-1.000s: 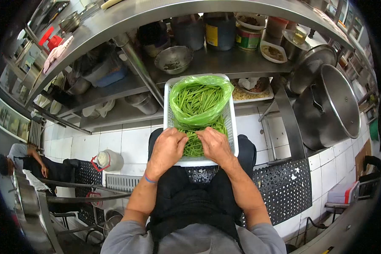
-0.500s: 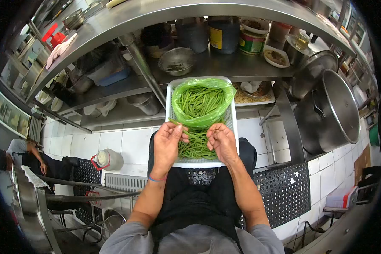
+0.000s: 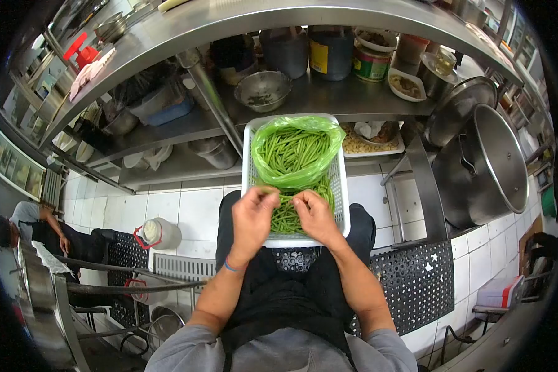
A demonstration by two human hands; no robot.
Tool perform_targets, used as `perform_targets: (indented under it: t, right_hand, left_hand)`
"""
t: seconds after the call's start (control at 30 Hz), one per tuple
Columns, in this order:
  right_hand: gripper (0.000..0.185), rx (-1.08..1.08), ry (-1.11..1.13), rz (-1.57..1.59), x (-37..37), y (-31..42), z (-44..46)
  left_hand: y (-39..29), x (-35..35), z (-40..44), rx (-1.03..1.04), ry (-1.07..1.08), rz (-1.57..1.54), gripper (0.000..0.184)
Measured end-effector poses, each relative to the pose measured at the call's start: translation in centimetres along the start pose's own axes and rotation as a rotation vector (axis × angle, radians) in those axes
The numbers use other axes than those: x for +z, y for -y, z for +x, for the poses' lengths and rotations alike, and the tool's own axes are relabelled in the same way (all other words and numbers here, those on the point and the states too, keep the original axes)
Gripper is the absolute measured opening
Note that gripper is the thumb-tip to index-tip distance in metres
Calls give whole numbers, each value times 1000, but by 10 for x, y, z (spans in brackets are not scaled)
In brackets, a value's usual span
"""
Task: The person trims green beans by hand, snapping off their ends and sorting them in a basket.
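A white plastic basket (image 3: 344, 208) rests at my lap with green beans (image 3: 285, 221) loose in its near part. A green plastic bag (image 3: 304, 181), open at the top and full of cut green beans, takes up its far part. Over the loose beans, my left hand (image 3: 252, 220) is closed, thumb and fingers pinched on a green bean that is mostly hidden. Close to its right, my right hand (image 3: 318, 216) also pinches with curled fingers; a bean seems to run between the two hands, its ends covered.
Ahead stands a steel table (image 3: 254, 18), its lower shelf (image 3: 328, 102) holding a metal bowl (image 3: 263, 90) and several tubs. A large steel pot (image 3: 477, 167) stands at right. A white bucket (image 3: 161, 234) is on the floor at left, near a seated person (image 3: 40, 226).
My hands have come closer together and a little lower over the loose beans. The bean that stuck out above my left fingers no longer shows there. My right fingers have closed into a pinch.
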State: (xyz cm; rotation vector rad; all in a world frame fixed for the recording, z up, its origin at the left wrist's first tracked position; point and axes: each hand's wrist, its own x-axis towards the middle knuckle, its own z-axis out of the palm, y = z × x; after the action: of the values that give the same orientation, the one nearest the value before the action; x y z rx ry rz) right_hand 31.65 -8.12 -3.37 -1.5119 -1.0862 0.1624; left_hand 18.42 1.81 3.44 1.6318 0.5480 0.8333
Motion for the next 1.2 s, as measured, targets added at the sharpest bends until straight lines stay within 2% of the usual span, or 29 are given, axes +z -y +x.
perform_targets:
  t: [0.03, 0.07, 0.1, 0.13, 0.2, 0.23, 0.33, 0.47, 0.5, 0.6, 0.63, 0.67, 0.73, 0.83, 0.93, 1.1, 1.2]
  right_hand:
    - [21, -14, -36, -41, 2, -4, 0]
    - [21, -27, -70, -81, 3, -7, -1]
    - [20, -40, -105, -121, 4, -7, -1]
    - [19, 134, -92, 26, 3, -8, -1]
    - [16, 482, -67, 318, -3, -5, -1]
    - [11, 640, -89, 648, -10, 3, 3]
    - [8, 614, -261, 1026, -19, 4, 9]
    - [11, 615, -280, 1194, -28, 4, 13]
    - [11, 607, -282, 1206, -29, 4, 13]
    - [12, 593, -266, 1209, -28, 2, 12]
    - [11, 584, -256, 1188, -28, -1, 11]
    - [11, 575, -250, 1167, -29, -3, 10]
    - [10, 591, -257, 1153, -30, -2, 10]
    - [10, 618, -235, 1136, -28, -3, 9]
    - [9, 613, -243, 1132, -31, -1, 11]
    - [9, 611, -261, 1124, -34, 1, 9]
    - [9, 612, -237, 1129, -33, 2, 11]
  left_hand:
    - [-13, 4, -6, 165, 38, 264, 6]
    - [-28, 10, -14, 328, 122, 361, 6]
    - [-30, 17, -24, 399, 190, 342, 8]
    - [-31, 21, -32, 470, 257, 323, 9]
    - [-29, 17, -33, 440, 251, 389, 9]
    - [-27, 14, -33, 426, 248, 422, 9]
    - [-17, -1, -11, 330, 75, 498, 7]
    - [-9, -10, -1, 170, 206, 482, 16]
    - [-3, -13, 4, 160, 320, 577, 22]
    - [4, -11, 18, 95, 342, 740, 24]
    - [0, -11, 24, 193, 256, 780, 26]
    - [-6, -8, 31, 197, 150, 715, 24]
    - [-17, -8, 54, 355, 43, 830, 21]
    - [-9, -8, 88, 364, 63, 1063, 19]
    - [3, -2, 110, 173, 107, 1125, 20]
    - [-2, -12, 115, -26, 101, 1157, 21]
    - [5, -19, 113, 105, 78, 1208, 27]
